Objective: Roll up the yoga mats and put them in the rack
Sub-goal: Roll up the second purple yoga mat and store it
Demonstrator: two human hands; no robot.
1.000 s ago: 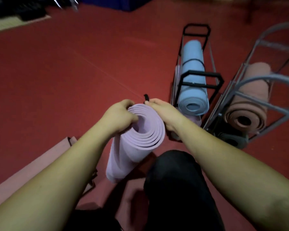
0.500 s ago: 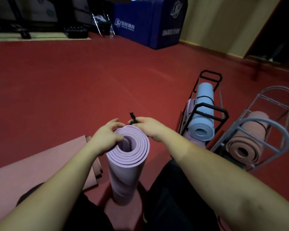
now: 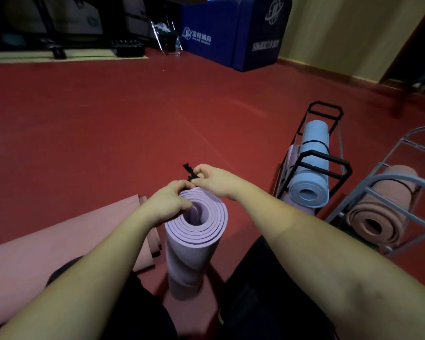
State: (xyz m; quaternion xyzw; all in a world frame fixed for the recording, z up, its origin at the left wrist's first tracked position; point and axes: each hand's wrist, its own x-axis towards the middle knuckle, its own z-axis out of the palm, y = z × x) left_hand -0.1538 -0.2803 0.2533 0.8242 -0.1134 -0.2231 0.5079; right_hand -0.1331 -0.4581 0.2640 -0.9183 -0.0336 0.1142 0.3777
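The rolled purple mat [image 3: 196, 231] is gripped by the left hand [image 3: 168, 204]; a black strap [image 3: 190, 173] is pinched by the right hand [image 3: 215, 179]. Strapping is judged next, then the black rack [image 3: 325, 160] at right.

Gym: red floor [image 3: 108, 123], blue crash mat [image 3: 233, 30], mat racks [image 3: 324, 163].

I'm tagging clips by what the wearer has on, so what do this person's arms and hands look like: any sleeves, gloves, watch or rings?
Both forearms are bare along all that shows; no sleeve edge is in view. The left hand and right hand wear no gloves, and no watch or band shows at either wrist. No rings are visible, though several fingers are partly hidden. Below the arms the person wears dark clothing over the legs.
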